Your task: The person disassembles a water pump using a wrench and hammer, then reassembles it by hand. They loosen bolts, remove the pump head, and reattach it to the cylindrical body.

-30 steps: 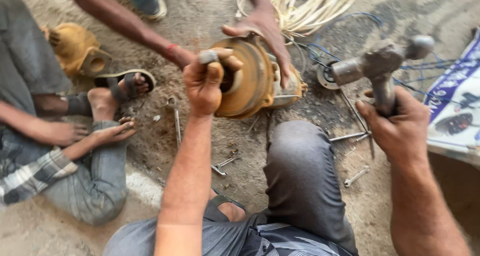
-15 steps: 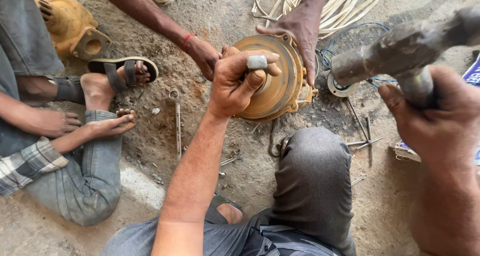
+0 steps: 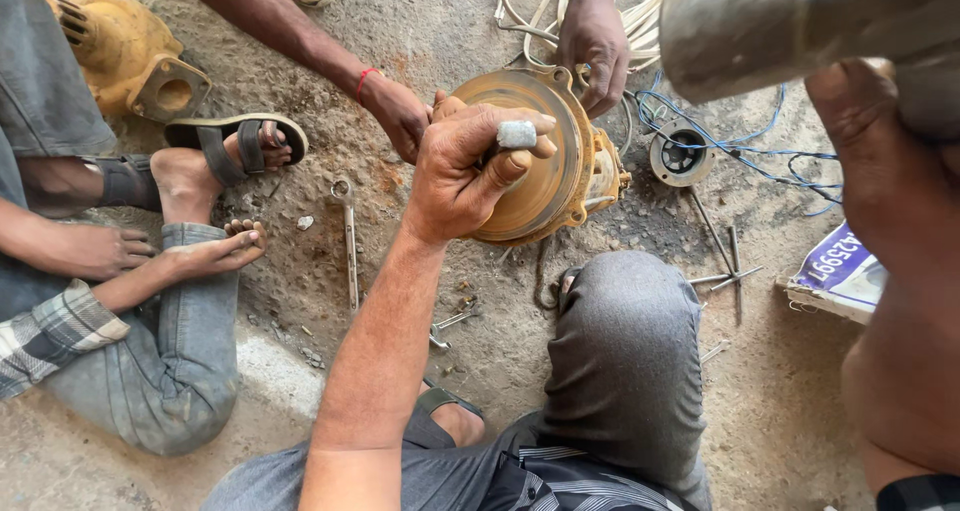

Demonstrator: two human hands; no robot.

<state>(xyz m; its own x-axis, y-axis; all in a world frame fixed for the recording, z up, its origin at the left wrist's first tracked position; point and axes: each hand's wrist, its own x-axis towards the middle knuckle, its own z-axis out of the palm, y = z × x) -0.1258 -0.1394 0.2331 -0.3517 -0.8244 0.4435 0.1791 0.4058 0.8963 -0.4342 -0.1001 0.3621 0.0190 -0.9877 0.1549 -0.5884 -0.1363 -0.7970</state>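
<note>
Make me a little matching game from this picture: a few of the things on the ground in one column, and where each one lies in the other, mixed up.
Things:
1. Metal punch
2. Spanner
3. Yellow pump casing
4. Coiled pale cable

Places:
A. Top left, beside a sandalled foot
B. Upright in the left hand, on the round orange pump body
C. Top centre, behind the pump body
D. Flat on the dirt, left of the pump body

Pairs: 1-B, 2-D, 3-A, 4-C
</note>
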